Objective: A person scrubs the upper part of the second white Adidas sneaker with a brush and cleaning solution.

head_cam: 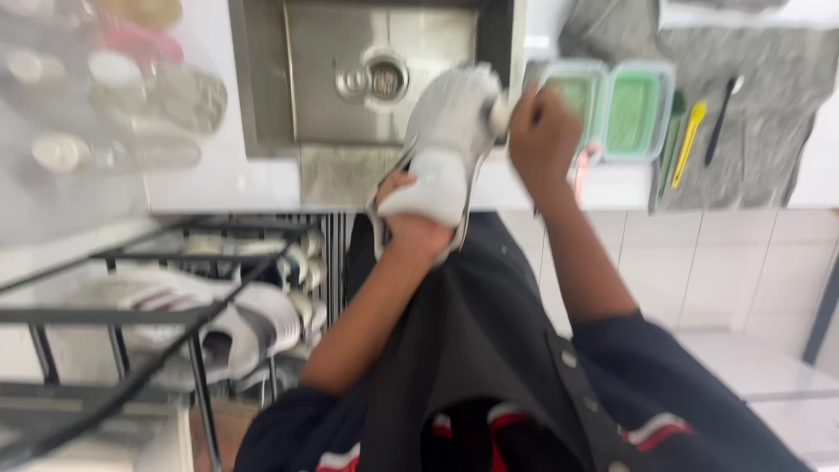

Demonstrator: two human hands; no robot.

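Keep your left hand (411, 223) clamped on the heel end of the white shoe (446, 131), so the shoe stays steady above the edge of the tabletop (227, 179) with its toe pointing out toward the sink (350, 79). Your right hand (544, 135) sits just beside the shoe's toe, fingers curled shut on a small pale thing, perhaps a brush (498, 112), though the blur makes it hard to be sure. Work it in short strokes across the shoe and brace the shoe firmly against the push, so drips would fall toward the sink and not onto your dark apron (472, 350).

Both forearms rise from below, the left one bent inward under the shoe, the right one straighter and angled up to the shoe's far end. To the right of your right hand lie two green lidded boxes (612, 109); low and left of your left hand stands a black rack (149, 315) with more shoes.
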